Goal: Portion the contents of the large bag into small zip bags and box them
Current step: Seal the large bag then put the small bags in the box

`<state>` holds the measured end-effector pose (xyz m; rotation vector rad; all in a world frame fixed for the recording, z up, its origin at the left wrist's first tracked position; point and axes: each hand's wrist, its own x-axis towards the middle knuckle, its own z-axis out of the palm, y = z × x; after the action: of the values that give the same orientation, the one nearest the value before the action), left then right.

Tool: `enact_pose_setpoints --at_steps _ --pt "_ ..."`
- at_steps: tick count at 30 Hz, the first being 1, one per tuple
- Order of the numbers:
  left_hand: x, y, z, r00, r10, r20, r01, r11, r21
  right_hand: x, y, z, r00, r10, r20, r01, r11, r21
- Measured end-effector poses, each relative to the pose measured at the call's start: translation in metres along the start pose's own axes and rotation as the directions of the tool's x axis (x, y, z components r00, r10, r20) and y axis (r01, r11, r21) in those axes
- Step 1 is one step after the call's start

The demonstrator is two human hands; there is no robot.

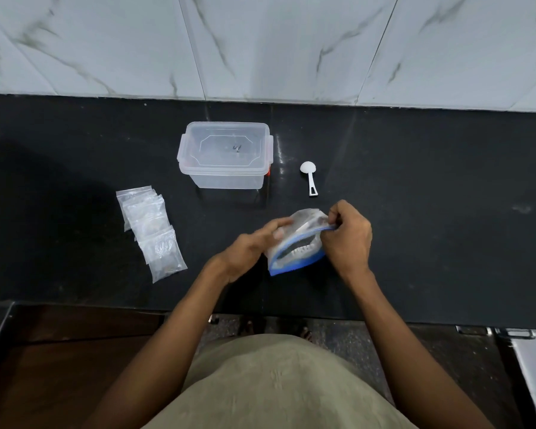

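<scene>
The large clear bag (300,243) with a blue zip strip stands on the black counter (430,227) in front of me, its mouth gaping and small dark and white pieces showing inside. My right hand (347,236) pinches the far right end of the blue strip. My left hand (254,246) is blurred, its straight fingers reaching onto the bag's left side. Several small clear zip bags (152,233) lie overlapped in a row at the left. A clear plastic box (226,156) with its lid clipped on stands behind the bag.
A white plastic scoop (309,176) lies right of the box, bowl away from me. A marble-tiled wall rises behind the counter. The counter's front edge runs just below my forearms. A steel surface (532,366) sits at the lower right.
</scene>
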<state>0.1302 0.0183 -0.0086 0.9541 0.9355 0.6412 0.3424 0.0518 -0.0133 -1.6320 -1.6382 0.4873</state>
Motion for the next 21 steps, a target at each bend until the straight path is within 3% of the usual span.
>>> enact_pose_setpoints --at_steps 2,5,8,10,14,21 --pt "0.004 0.002 -0.002 0.992 0.035 -0.12 -0.051 0.99 -0.133 0.001 -0.001 -0.001 1.0 -0.005 0.027 0.005 1.0 0.006" --pt "0.016 0.017 -0.002 0.924 -0.039 -0.381 0.039 0.999 -0.009 0.002 -0.005 -0.001 0.99 -0.099 0.105 0.09 0.992 0.085" --pt "0.027 0.023 -0.001 0.897 -0.121 -0.425 0.123 0.992 -0.022 0.003 -0.009 0.002 0.977 -0.16 0.138 0.138 0.979 0.152" --pt "0.032 0.022 0.002 0.87 -0.135 -0.475 0.101 0.99 -0.096 0.003 -0.009 0.004 0.973 -0.175 0.153 0.147 0.973 0.179" --pt "0.04 0.017 0.002 0.75 -0.135 -0.647 0.07 0.99 -0.126 0.005 -0.004 0.003 0.977 -0.148 0.155 0.118 0.975 0.186" --pt "0.035 0.016 -0.005 0.654 -0.113 -0.748 0.04 0.993 -0.116 0.003 0.006 -0.009 0.978 -0.147 0.148 0.115 0.972 0.206"
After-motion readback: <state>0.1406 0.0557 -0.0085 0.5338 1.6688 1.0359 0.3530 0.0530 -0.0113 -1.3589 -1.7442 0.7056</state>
